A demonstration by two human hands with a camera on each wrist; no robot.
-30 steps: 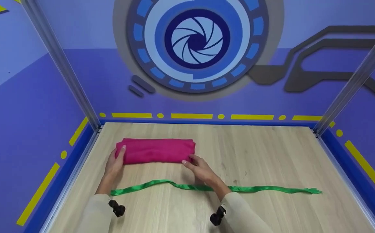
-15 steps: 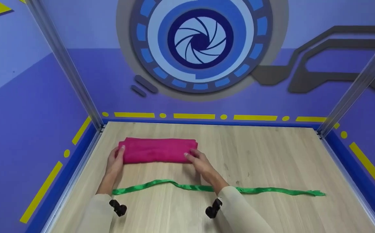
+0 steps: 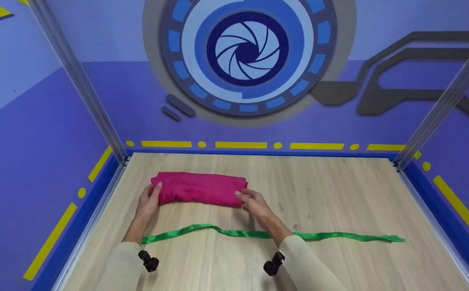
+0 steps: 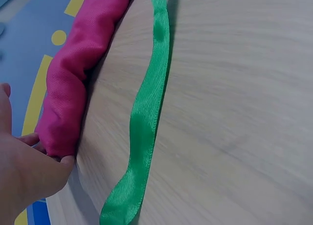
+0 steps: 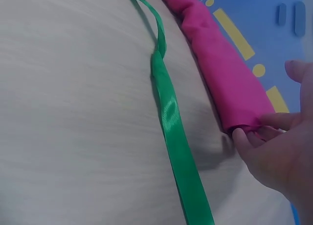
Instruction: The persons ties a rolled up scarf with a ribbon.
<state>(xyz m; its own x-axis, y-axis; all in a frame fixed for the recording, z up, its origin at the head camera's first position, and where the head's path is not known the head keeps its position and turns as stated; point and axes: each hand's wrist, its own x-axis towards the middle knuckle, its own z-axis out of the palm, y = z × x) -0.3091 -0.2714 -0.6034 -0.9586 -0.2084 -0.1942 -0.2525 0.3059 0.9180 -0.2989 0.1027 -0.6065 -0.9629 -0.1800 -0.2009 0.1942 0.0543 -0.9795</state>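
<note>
A pink cloth [image 3: 202,188], folded into a thick flat bundle, lies toward the back left of the table. My left hand [image 3: 148,202] grips its left end, thumb on the near side and fingers behind. At the right end my right hand [image 3: 258,208] pinches the bundle between thumb and fingers. Wrinkles run along the cloth's near edge in the left wrist view, where the end of the pink cloth [image 4: 66,102] sits against the left fingertips. A green satin ribbon [image 3: 246,234] stretches across the table in front of the cloth, passing under the right forearm.
The wooden table [image 3: 339,194] is bordered by blue-purple panels with yellow dashes. Metal posts rise at the back left [image 3: 85,89] and back right corners. A black wrist camera [image 3: 148,260] sits at each cuff.
The cloth has shifted slightly right, its right end coming a little nearer, and its near edge has buckled. My right thumb has moved up onto the cloth's end. The ribbon lies as before.
</note>
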